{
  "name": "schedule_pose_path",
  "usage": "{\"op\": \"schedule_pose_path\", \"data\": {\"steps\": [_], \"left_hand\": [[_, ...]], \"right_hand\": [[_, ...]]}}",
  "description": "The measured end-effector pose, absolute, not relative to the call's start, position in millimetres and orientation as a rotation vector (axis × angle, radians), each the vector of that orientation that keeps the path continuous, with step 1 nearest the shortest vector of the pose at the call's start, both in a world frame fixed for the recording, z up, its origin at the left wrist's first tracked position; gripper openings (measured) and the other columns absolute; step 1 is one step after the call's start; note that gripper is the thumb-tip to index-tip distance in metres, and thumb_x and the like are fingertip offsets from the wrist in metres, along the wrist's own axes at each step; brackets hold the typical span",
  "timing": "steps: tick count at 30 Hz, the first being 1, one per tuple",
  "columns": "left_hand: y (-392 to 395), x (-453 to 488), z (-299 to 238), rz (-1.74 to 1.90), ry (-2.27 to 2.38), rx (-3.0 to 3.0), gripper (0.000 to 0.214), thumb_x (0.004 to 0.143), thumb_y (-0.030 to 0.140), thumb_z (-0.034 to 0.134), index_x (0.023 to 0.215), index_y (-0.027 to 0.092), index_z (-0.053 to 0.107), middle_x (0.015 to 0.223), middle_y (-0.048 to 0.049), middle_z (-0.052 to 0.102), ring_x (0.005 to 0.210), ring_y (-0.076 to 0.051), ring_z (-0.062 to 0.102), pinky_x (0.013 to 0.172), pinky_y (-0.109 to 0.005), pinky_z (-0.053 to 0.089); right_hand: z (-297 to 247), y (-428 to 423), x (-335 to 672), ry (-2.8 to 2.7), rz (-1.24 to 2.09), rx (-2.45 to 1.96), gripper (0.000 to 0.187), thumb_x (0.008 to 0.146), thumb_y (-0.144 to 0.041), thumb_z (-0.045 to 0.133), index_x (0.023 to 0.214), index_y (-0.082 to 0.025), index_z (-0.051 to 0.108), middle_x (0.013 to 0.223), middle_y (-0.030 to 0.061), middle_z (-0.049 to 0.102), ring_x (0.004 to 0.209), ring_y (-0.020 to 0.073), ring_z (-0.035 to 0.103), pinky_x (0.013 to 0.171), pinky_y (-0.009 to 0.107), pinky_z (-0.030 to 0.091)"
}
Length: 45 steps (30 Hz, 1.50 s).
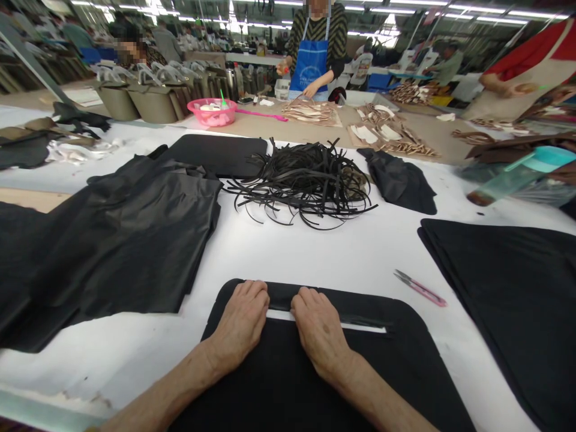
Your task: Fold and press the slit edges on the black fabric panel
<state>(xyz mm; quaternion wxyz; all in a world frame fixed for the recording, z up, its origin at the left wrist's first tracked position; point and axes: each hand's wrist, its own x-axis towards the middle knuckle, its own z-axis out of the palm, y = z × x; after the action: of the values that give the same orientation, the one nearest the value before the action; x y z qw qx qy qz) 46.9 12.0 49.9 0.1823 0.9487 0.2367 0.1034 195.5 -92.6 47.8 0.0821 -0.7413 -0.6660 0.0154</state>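
Observation:
A black panel with rounded corners lies in front of me on the white table. Near its far edge runs a long narrow slot, white where it shows. My left hand is on the panel's far strip at the slot's left part, fingers together and curled over the material. Just to the right, my right hand grips the same strip in the same way, its fingers bent. The fingertips of both hands are partly hidden. Right of the panel lie pink-handled thread snips, which neither hand touches.
Black sheets lie at left, stacked black panels at right. A tangle of black strips sits beyond my hands. Farther back are a pink basin, a teal-lidded bottle and a person in a blue apron.

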Motion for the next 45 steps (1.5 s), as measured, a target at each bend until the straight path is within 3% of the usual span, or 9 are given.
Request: {"op": "schedule_pose_path", "data": {"steps": [13,19,25,31,37,45], "left_hand": [[4,60,53,0.157,0.931,2.680,0.021,0.082,0.004,0.033,0.079,0.016,0.050,0.091,-0.0091,0.051,0.081,-0.023,0.047,0.076,-0.041,0.041],[3,62,54,0.175,1.001,2.649,0.020,0.076,0.002,0.037,0.072,0.020,0.045,0.086,-0.0059,0.051,0.077,-0.021,0.047,0.070,-0.036,0.041],[0,63,56,0.221,1.093,2.675,0.022,0.074,0.001,0.038,0.085,0.018,0.045,0.089,-0.0063,0.050,0.076,-0.021,0.048,0.067,-0.036,0.041],[-7,62,57,0.182,0.695,2.912,0.020,0.082,0.005,0.041,0.088,0.020,0.052,0.089,-0.0047,0.054,0.082,-0.024,0.045,0.074,-0.039,0.038],[1,54,50,0.194,0.144,3.180,0.028,0.086,0.006,0.041,0.112,0.013,0.050,0.090,-0.0064,0.057,0.080,-0.021,0.048,0.070,-0.037,0.038],[19,32,53,0.266,0.100,3.231,0.030,0.088,0.006,0.035,0.111,0.014,0.051,0.100,-0.0104,0.059,0.081,-0.021,0.051,0.071,-0.038,0.041]], "right_hand": [[59,-83,188,-1.881,0.177,-2.406,0.014,0.084,-0.009,0.048,0.081,-0.019,0.056,0.086,0.0053,0.060,0.082,0.0216,0.052,0.073,0.034,0.033],[58,-79,188,-1.853,0.142,-2.408,0.015,0.082,-0.008,0.051,0.074,-0.020,0.056,0.082,0.0055,0.060,0.077,0.0222,0.054,0.069,0.035,0.035],[63,-77,192,-1.822,0.230,-2.407,0.015,0.083,-0.011,0.051,0.074,-0.019,0.058,0.080,0.0045,0.062,0.077,0.0207,0.056,0.068,0.032,0.034],[73,-72,196,-1.801,0.378,-2.470,0.013,0.082,-0.012,0.050,0.075,-0.018,0.060,0.080,0.0052,0.063,0.076,0.0203,0.059,0.065,0.030,0.034],[70,-72,200,-1.817,0.391,-2.475,0.014,0.083,-0.014,0.049,0.075,-0.019,0.060,0.081,0.0050,0.064,0.076,0.0198,0.060,0.065,0.029,0.035],[81,-71,198,-1.793,0.451,-2.493,0.015,0.083,-0.015,0.050,0.075,-0.017,0.062,0.082,0.0067,0.065,0.077,0.0200,0.061,0.065,0.028,0.036]]}}
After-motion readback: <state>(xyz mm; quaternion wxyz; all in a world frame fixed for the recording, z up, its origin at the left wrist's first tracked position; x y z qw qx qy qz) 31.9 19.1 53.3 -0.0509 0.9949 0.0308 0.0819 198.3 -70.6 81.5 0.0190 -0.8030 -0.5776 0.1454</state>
